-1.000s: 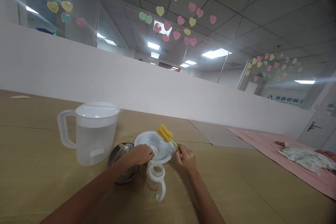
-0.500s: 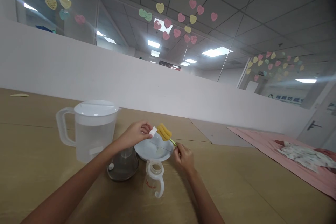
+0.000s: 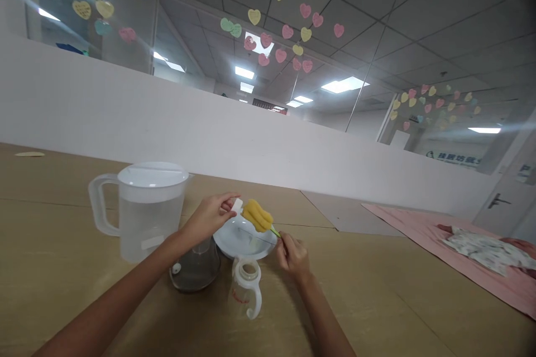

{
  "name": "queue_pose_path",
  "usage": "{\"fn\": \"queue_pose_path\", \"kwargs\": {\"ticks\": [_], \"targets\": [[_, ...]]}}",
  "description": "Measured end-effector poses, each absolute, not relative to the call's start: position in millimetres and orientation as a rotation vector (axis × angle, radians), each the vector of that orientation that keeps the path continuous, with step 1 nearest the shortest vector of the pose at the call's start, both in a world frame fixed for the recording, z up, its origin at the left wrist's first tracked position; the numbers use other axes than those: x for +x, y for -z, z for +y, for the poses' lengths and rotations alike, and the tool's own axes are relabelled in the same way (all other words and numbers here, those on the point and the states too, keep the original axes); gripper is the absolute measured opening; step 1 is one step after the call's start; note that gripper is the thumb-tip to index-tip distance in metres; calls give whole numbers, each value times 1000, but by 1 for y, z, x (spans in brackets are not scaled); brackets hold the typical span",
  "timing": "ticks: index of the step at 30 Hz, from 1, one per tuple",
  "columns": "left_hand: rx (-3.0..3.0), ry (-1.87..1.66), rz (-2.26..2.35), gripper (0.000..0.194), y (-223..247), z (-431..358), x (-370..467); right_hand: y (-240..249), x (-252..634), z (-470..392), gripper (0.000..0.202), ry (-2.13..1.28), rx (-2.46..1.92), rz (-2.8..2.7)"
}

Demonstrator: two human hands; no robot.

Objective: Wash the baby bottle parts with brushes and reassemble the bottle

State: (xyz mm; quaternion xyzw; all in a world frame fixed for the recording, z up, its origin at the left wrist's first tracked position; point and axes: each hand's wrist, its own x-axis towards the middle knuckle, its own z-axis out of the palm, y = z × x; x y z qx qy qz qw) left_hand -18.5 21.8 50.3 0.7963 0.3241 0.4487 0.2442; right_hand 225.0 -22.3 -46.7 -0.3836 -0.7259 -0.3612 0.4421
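My right hand [image 3: 294, 256] grips the thin green handle of a bottle brush with a yellow sponge head [image 3: 257, 216]. Pinched in my left hand [image 3: 211, 213] is a small white piece [image 3: 237, 206], perhaps a cap; its exact kind is unclear. It sits close beside the sponge; I cannot tell whether they touch. Both are above a white bowl [image 3: 224, 245]. In front of the bowl stands an uncapped clear baby bottle [image 3: 240, 292] with a white handle and red print. A dark translucent container [image 3: 196, 269] is partly hidden behind my left forearm.
A large lidded plastic pitcher [image 3: 151, 209] holding clear liquid stands at the left on the brown table [image 3: 368, 301]. A low white wall [image 3: 259, 148] runs behind. To the right lies a pink cloth [image 3: 419, 234] with a patterned garment [image 3: 481, 248] on it.
The white piece in my left hand has moved slightly left and up. The sponge head has shifted a little left and turned. Bottle, bowl and pitcher stay in place.
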Motion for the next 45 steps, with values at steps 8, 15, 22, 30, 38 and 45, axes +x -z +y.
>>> {"fn": "queue_pose_path", "kwargs": {"ticks": [8, 15, 22, 30, 38, 45], "targets": [[2010, -1082, 648, 46, -68, -6, -14, 47, 230, -20, 18, 782, -1100, -1801], [2173, -1155, 813, 31, -65, 10, -22, 44, 224, -25, 17, 859, -994, -1812], [1928, -1037, 520, 36, -71, 0, -19, 48, 223, -23, 18, 740, -1097, -1789], [2194, -1112, 754, 16, -63, 14, -25, 48, 213, -26, 14, 883, -949, -1877], [2298, -898, 856, 20, -83, -6, -32, 48, 223, -25, 18, 762, -1047, -1706], [2522, -944, 875, 15, -97, -23, -36, 44, 216, -30, 16, 843, -916, -1879]]}}
